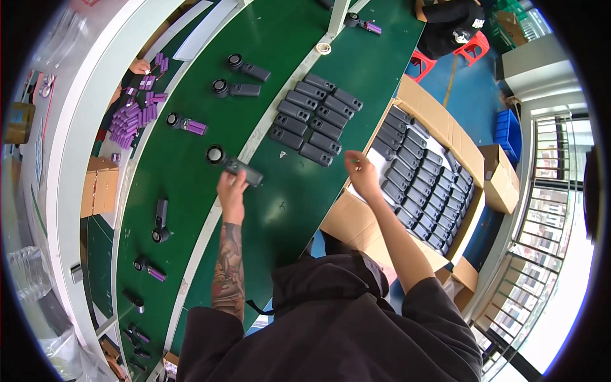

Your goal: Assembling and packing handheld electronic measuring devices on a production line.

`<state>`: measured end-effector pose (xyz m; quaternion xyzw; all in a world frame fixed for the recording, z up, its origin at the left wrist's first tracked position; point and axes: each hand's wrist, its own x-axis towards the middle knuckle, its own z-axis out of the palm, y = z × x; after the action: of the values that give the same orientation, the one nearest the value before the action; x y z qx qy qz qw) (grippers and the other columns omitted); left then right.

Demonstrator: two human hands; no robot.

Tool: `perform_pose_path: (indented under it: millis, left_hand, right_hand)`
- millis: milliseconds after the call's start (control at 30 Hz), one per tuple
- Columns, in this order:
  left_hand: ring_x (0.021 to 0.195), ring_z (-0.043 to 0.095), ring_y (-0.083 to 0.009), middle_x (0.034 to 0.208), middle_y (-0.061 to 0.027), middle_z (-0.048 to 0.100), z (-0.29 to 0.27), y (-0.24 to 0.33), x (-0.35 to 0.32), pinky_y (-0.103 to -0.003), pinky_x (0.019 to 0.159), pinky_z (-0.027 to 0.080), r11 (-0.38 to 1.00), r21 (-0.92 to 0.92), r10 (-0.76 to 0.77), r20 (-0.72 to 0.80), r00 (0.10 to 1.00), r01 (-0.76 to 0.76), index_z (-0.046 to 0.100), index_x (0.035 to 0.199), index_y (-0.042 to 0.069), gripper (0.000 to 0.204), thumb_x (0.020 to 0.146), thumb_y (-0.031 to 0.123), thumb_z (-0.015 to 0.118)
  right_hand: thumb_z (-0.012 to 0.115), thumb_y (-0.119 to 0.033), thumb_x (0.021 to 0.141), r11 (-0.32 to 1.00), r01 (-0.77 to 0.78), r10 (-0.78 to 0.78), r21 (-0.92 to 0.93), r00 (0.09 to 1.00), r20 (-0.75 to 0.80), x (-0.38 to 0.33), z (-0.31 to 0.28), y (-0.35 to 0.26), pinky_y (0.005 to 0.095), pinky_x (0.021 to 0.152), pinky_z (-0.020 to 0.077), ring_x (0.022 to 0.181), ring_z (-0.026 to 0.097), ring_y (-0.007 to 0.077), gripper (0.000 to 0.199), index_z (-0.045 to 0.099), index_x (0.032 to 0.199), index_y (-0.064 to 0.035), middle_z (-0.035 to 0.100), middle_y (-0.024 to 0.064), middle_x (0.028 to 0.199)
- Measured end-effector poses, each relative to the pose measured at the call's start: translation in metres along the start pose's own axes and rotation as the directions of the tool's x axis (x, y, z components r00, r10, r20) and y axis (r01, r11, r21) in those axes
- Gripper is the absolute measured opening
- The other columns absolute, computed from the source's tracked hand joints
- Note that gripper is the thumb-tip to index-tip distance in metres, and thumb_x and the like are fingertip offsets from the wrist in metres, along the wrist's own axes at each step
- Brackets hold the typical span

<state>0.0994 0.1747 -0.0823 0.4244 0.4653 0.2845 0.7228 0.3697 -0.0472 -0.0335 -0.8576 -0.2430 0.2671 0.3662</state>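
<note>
Bright, even light; daylight glares white at four o'clock by the railing (547, 210). Edges bend strongly, rim dark, corners slightly blurred.

We are on a factory assembly line: green conveyor belt (280, 38), identical grey parts (312, 118), carton of parts (439, 121).

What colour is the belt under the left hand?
Dark green belt, seen in the head view, under the left hand.

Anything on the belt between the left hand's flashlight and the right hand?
Head view: only bare green belt between the flashlight in the left hand and the right hand; the grey covers lie farther up.
</note>
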Motion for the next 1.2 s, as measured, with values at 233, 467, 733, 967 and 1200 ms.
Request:
perform_pose_path:
  millis: [233,467,733,967,1200]
  left_hand:
    - [0.087,0.061,-0.0139,0.095,-0.0047,0.063,-0.114,0.02,0.085,-0.032,0.084,0.054,0.974,0.219,0.117,-0.313,0.942,-0.048,0.065,0.101,0.002,0.018,0.091,0.015,0.072]
    - [0.098,0.059,-0.0311,0.109,-0.0168,0.059,-0.089,0.024,0.105,-0.04,0.09,0.05,0.358,0.924,0.722,-0.184,0.667,-0.134,0.052,0.123,-0.001,0.047,0.087,0.022,0.072]
    - [0.111,0.053,-0.0426,0.121,-0.0287,0.053,-0.049,0.038,0.215,-0.047,0.097,0.045,0.294,0.954,0.539,-0.213,0.815,0.055,0.044,0.128,-0.01,0.067,0.087,0.039,0.064]
    - [0.078,0.061,-0.0302,0.1,-0.0208,0.059,-0.04,0.05,0.239,-0.044,0.07,0.055,0.8,0.577,0.145,-0.448,0.882,0.161,0.042,0.121,-0.005,0.061,0.085,0.037,0.067]
    - [0.073,0.061,-0.0231,0.088,-0.0127,0.06,-0.039,0.028,0.205,-0.038,0.061,0.056,0.979,0.083,-0.165,-0.235,0.958,0.189,0.05,0.113,-0.001,0.04,0.085,0.021,0.069]
  right_hand:
    - [0.054,-0.01,0.088,0.787,-0.16,0.081,-0.595,0.984,-0.157,0.054,-0.038,0.132,0.0468,0.09,0.053,0.113,0.06,0.0358,0.053,0.046,0.14,-0.0066,0.045,0.0152,0.142]
    - [0.057,-0.011,0.086,0.694,-0.155,0.13,-0.703,0.987,-0.089,0.051,-0.049,0.143,0.0473,0.081,0.0556,0.104,0.063,0.0374,0.047,0.048,0.131,-0.004,0.049,0.0187,0.129]
    - [0.057,-0.012,0.08,0.671,-0.232,0.257,-0.705,0.964,-0.072,0.038,-0.06,0.12,0.0492,0.074,0.0557,0.082,0.068,0.0418,0.037,0.051,0.113,0.0032,0.06,0.0216,0.105]
    - [0.052,0.002,0.078,0.809,-0.402,0.343,0.43,0.915,0.21,-0.044,-0.069,0.089,0.0244,0.058,0.0509,0.074,0.067,0.0197,0.043,0.048,0.121,-0.0027,0.065,0.0178,0.105]
    - [0.047,-0.002,0.09,-0.097,-0.321,0.262,0.942,0.905,0.335,-0.086,-0.03,0.02,0.0224,0.061,0.0494,0.072,0.064,0.021,0.036,0.048,0.126,-0.005,0.061,0.0223,0.125]
